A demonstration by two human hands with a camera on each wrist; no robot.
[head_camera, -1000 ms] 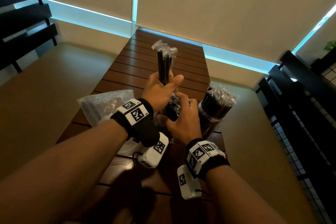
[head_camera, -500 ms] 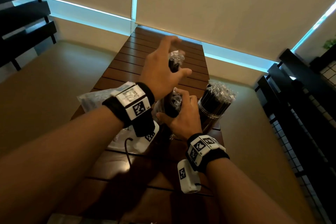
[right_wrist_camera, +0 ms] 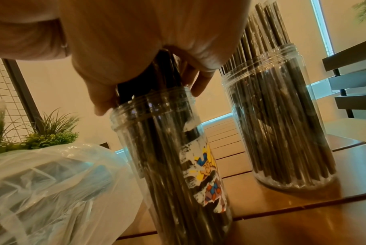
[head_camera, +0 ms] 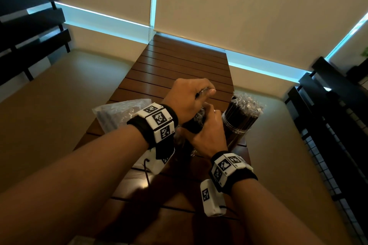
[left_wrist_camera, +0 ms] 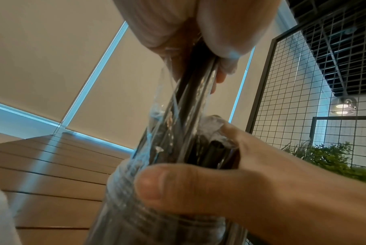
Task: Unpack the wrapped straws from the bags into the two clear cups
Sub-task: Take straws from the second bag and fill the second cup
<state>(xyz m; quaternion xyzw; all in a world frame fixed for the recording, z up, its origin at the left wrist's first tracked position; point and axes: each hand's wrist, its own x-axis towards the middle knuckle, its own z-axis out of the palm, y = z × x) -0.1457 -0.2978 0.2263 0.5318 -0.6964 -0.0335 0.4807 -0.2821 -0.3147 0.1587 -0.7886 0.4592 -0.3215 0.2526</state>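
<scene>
Head view — slatted wooden table (head_camera: pixel 179 69), blinds (head_camera: pixel 249 6).

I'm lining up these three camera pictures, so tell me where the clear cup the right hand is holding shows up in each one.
Head: the held cup is at centre, mostly hidden between both hands.
Left wrist: it fills bottom centre, thumb across it.
Right wrist: it stands at centre, with a colourful sticker.
Shared landmark: the slatted wooden table, seen in all three.
</scene>
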